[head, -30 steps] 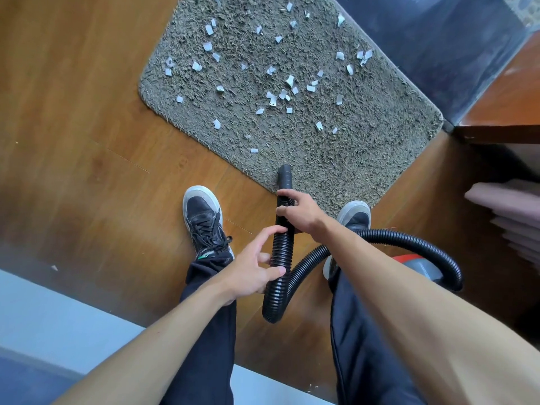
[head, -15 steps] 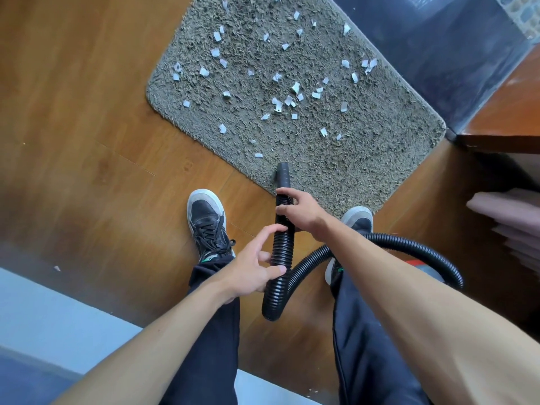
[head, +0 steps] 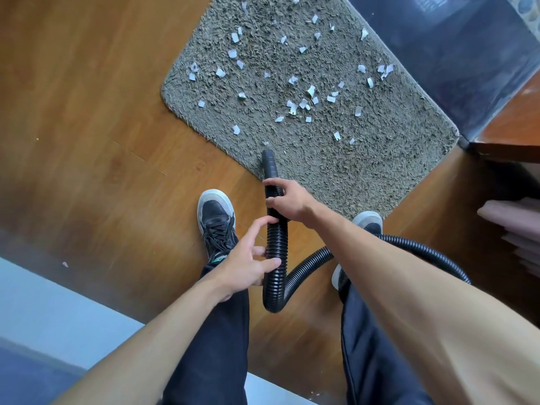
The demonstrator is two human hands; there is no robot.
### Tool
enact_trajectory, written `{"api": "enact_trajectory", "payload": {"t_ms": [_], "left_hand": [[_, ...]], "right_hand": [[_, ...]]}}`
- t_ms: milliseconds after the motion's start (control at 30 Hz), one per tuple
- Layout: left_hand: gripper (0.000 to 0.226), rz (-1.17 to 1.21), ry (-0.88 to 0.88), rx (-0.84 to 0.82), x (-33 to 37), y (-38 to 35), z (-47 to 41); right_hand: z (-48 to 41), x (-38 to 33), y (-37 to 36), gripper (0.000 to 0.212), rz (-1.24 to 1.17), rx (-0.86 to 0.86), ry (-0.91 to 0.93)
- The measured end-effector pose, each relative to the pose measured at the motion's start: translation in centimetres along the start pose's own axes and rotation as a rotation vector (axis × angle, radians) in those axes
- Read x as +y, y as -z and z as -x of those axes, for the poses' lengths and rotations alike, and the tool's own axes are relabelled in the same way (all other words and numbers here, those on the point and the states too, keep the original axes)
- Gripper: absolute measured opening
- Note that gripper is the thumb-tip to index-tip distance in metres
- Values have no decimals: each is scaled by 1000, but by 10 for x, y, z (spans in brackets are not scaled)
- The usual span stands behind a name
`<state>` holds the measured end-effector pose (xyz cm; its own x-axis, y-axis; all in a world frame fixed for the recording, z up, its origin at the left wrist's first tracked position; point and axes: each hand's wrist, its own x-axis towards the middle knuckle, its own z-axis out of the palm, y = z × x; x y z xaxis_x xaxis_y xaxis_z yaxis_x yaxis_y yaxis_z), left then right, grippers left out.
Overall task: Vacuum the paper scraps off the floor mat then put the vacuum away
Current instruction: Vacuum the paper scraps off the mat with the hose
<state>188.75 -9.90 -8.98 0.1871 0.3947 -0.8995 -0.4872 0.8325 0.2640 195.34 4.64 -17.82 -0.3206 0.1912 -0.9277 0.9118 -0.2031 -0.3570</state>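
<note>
A grey shaggy floor mat (head: 365, 171) lies on the wooden floor ahead of me, strewn with several white paper scraps (head: 304, 100). A black ribbed vacuum hose (head: 276, 247) loops in front of my legs, and its smooth nozzle tip (head: 269, 163) rests on the mat's near edge. My right hand (head: 289, 201) is wrapped around the hose just behind the nozzle. My left hand (head: 248, 263) touches the hose lower down with spread fingers, thumb against it. The vacuum body is hidden behind my right arm.
My two black shoes (head: 217, 223) stand at the mat's near edge. A dark panel (head: 455, 59) and a wooden shelf edge (head: 505, 147) border the mat on the right, with pink folded cloth (head: 514, 220) below. A pale ledge (head: 58, 320) runs behind me.
The view has shifted so the mat sits lower and further right. The nozzle tip has crept a little further onto the mat edge. Both hands keep their places on the hose.
</note>
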Motion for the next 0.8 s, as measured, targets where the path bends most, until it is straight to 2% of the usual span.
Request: {"api": "enact_trajectory", "payload": {"t_ms": [467, 600, 800], "left_hand": [[74, -94, -25, -53, 5, -8, -11], [74, -87, -33, -11, 3, -2, -9], [72, -43, -21, 22, 2, 11, -2]], "right_hand": [[8, 22, 15, 55, -159, 82, -53], [2, 13, 7, 61, -127, 81, -16], [-4, -5, -7, 56, -56, 63, 34]]}}
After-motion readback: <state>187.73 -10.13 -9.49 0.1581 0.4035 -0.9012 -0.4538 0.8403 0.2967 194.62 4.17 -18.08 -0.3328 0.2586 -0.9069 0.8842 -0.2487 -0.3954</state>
